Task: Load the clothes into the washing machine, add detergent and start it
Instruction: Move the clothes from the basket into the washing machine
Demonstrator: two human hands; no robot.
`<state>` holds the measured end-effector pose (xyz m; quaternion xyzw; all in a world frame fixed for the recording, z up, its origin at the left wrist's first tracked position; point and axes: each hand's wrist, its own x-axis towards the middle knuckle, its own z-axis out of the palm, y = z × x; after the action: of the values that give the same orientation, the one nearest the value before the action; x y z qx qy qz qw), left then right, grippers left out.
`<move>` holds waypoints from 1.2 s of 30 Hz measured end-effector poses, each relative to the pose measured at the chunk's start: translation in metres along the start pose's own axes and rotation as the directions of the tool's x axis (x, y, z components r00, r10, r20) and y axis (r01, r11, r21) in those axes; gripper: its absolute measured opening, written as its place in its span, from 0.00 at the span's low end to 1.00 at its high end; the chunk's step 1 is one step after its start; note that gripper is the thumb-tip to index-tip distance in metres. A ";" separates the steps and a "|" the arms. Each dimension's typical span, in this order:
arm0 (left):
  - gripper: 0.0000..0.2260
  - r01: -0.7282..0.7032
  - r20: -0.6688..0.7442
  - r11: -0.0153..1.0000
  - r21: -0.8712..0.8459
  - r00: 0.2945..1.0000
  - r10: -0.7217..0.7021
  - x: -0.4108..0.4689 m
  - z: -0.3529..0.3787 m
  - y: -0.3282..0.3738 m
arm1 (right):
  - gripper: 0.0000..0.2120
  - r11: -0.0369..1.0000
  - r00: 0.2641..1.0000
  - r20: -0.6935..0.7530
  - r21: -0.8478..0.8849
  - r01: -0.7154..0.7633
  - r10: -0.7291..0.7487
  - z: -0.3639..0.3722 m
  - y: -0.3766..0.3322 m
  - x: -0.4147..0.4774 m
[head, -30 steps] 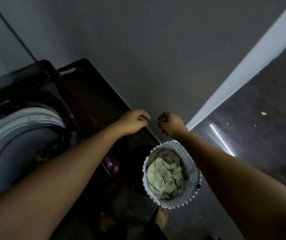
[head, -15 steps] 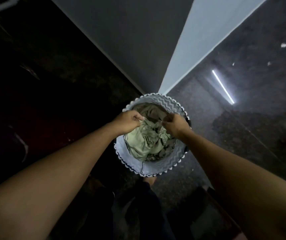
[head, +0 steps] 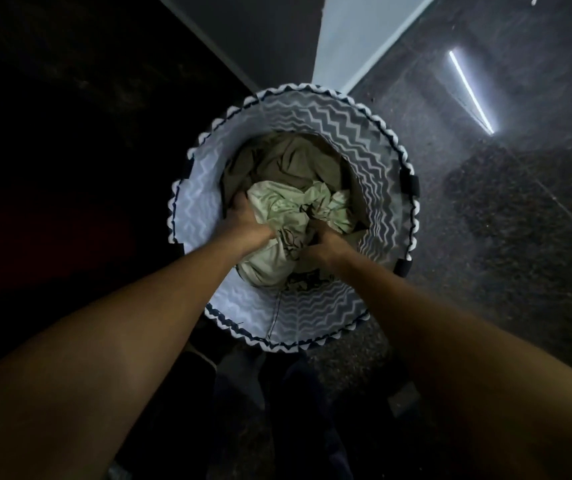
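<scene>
well, the dark floor (head: 506,244) fills most of the view. the whole left side is so black that no washing machine can be made out there. a bright light line (head: 471,91) shines on the floor at the far right.

the round laundry basket (head: 378,140) stands on the floor just ahead of the person's feet, with its open top facing up. the clothes are down inside it. a brown cloth (head: 288,161) lies at the far side, and a pale green cloth (head: 270,261) is bunched on top at the near side. the green bundle runs from the near wall of the basket toward the middle.

both arms reach down into the basket. the left hand (head: 243,220) is on the left side of the green bundle and the right hand (head: 326,245) is on its right side, so the bundle sits right between them. both hands are just as near to it. each grip is closed on the green cloth, with fingers dug into the folds. the fingertips are hidden in the cloth, so how much each grip holds is hard to tell.

the way out looks to be straight up, past the rim. the bottom of the basket is hidden under the clothes. one black handle (head: 412,185) sticks out on the right rim.
</scene>
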<state>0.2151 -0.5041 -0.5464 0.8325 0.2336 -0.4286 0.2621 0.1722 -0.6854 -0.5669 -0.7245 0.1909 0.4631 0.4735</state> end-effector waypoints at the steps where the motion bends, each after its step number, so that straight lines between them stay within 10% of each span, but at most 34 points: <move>1: 0.38 -0.012 -0.007 0.999 0.050 1.000 0.013 0.003 0.004 -0.004 | 0.39 1.000 1.000 0.017 0.015 -0.009 0.009 0.004 0.007 0.005; 4: 0.18 -0.125 -0.052 0.967 0.220 0.989 0.140 0.005 0.006 -0.011 | 0.51 0.997 1.000 -0.016 -0.078 -0.014 0.012 0.006 0.005 0.007; 8: 0.16 -0.247 -0.040 0.930 0.272 0.963 0.267 0.002 -0.001 -0.019 | 0.43 0.933 1.000 -0.019 -0.360 -0.002 -0.006 0.004 -0.014 -0.009; 13: 0.10 -0.207 0.174 0.940 -0.272 0.950 0.260 -0.027 -0.022 -0.017 | 0.26 0.990 0.976 -0.213 -0.143 0.006 -0.036 0.001 -0.018 -0.022; 16: 0.05 -0.277 0.235 0.936 -0.219 0.916 0.326 -0.046 -0.023 -0.012 | 0.13 0.992 0.878 -0.464 -0.024 0.121 -0.118 -0.005 -0.033 -0.026; 19: 0.04 -0.345 0.325 0.921 -0.178 0.863 0.386 -0.059 -0.021 -0.003 | 0.12 0.949 0.760 -0.578 -0.261 0.175 -0.299 -0.016 -0.057 -0.019; 23: 0.10 -0.433 0.371 0.899 -0.062 0.826 0.424 -0.065 -0.011 0.007 | 0.29 0.746 0.780 -0.337 -0.623 0.235 -0.527 -0.032 -0.079 0.019; 27: 0.09 -0.368 0.387 0.924 -0.103 0.841 0.378 -0.056 -0.009 -0.003 | 0.51 0.651 0.939 -0.123 -0.749 0.125 -0.322 -0.038 -0.084 0.062; 36: 0.15 -0.142 0.339 0.916 -0.375 0.899 0.278 -0.060 -0.007 -0.020 | 0.16 0.793 0.924 -0.166 -0.579 0.191 -0.344 -0.045 -0.079 0.047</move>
<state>0.1751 -0.4942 -0.4973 0.6943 0.1555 -0.5053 0.4883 0.2740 -0.6791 -0.5607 -0.9044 0.0046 0.3258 0.2756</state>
